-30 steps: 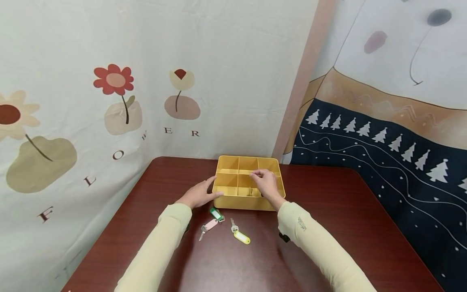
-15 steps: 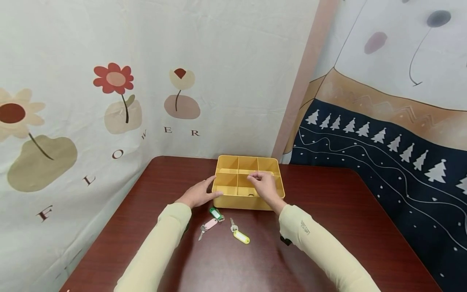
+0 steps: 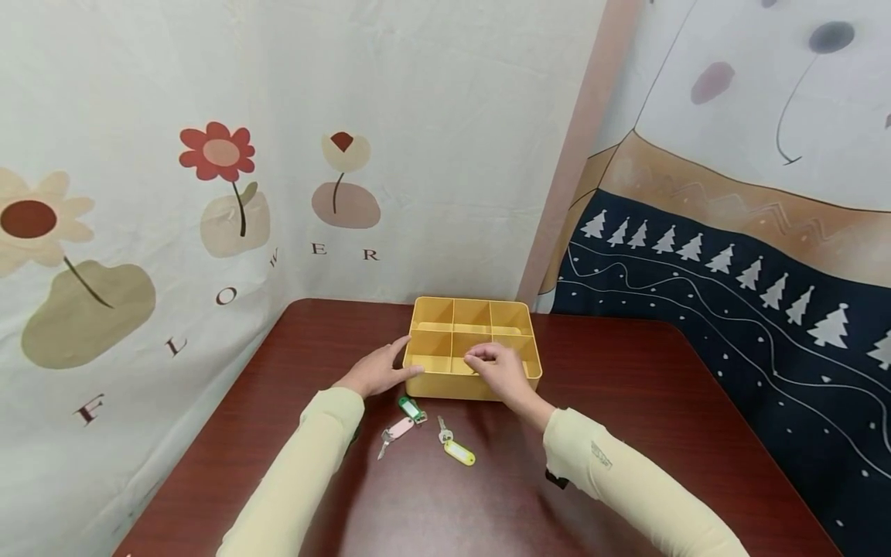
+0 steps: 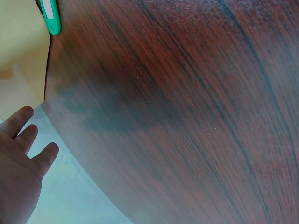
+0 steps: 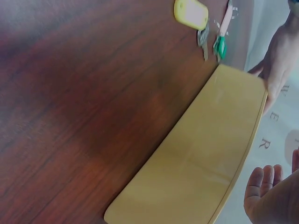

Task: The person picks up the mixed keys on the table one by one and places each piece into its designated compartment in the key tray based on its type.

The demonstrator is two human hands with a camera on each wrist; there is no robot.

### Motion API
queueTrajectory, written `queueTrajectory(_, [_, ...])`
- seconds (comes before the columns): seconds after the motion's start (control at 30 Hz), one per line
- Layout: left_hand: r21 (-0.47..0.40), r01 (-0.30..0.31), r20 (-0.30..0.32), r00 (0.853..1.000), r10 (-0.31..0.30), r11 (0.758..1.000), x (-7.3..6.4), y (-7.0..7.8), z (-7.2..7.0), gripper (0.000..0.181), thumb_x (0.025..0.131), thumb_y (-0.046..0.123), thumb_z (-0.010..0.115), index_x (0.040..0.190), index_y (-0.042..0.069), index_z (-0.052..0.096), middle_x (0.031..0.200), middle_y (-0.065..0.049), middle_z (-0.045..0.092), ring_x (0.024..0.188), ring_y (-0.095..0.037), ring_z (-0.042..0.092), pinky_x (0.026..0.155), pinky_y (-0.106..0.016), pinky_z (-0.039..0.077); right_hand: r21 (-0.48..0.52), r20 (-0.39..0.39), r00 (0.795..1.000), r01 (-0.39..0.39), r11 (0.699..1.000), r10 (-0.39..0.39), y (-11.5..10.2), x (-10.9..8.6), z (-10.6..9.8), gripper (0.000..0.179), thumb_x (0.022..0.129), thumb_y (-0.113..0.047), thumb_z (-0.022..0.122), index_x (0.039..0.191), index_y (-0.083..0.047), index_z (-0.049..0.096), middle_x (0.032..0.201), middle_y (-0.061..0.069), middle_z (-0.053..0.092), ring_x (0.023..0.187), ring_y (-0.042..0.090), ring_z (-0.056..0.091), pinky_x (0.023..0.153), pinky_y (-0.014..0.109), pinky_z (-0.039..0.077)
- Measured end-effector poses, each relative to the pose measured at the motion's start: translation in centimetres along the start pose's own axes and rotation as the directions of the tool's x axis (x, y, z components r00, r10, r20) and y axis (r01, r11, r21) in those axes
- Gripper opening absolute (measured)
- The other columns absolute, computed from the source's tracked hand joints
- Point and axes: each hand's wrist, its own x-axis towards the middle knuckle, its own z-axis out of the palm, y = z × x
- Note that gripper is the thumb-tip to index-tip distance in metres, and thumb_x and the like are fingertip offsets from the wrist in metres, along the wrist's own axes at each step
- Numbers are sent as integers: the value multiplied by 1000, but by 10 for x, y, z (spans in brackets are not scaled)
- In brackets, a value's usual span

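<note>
A yellow plastic organizer box (image 3: 445,386) with several compartments sits at the back of the table. My left hand (image 3: 376,373) rests against its left front corner, thumb at the front rim and fingers along the side; the left wrist view shows those fingers straight and spread. Over the front middle compartment is my right hand (image 3: 503,374), thumb and index fingertips close together. A small dark sliver shows under them at the front wall; I cannot tell whether they pinch it. In the right wrist view, the right hand (image 5: 273,193) appears beyond the box's front wall, fingers slightly bent.
In front of the box lie keys with tags: a green tag (image 3: 410,408), a pink tag (image 3: 401,428) and a yellow tag (image 3: 459,452). The dark red wood table (image 3: 612,433) meets printed curtains (image 3: 445,155) behind it.
My right hand has moved left and down toward the front of the box, closer to the compartment. The small thing below it shows less than before. My left hand has stayed at the corner.
</note>
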Motion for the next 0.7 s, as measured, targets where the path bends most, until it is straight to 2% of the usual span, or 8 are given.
queueTrajectory(0.23, [-9, 9, 2, 1000, -9, 1000, 0, -1, 1, 91, 90, 64, 59, 159, 16, 25, 153, -21, 39, 140, -37, 37, 111, -54, 32, 20, 55, 998, 15, 1000, -16, -4, -21, 1, 6, 89, -14, 75, 88, -10, 78, 100, 0, 71, 96, 17, 65, 80, 30, 53])
queueTrajectory(0.43, [-17, 14, -2, 1000, -14, 1000, 0, 0, -1, 89, 91, 63, 60, 158, 15, 26, 152, -21, 40, 139, -38, 38, 110, -55, 33, 3, 129, 990, 51, 999, -51, 3, -40, 9, 5, 90, -12, 74, 88, -8, 77, 98, 0, 71, 92, 16, 65, 77, 28, 53])
queueTrajectory(0.7, [-26, 14, -6, 1000, -14, 1000, 1, 0, 0, 86, 92, 58, 61, 158, 15, 27, 151, -21, 41, 138, -38, 40, 110, -56, 33, -67, 185, 982, 57, 996, -44, 19, -59, 25, 6, 87, -16, 77, 87, -10, 77, 92, -3, 69, 82, 9, 63, 74, 26, 53])
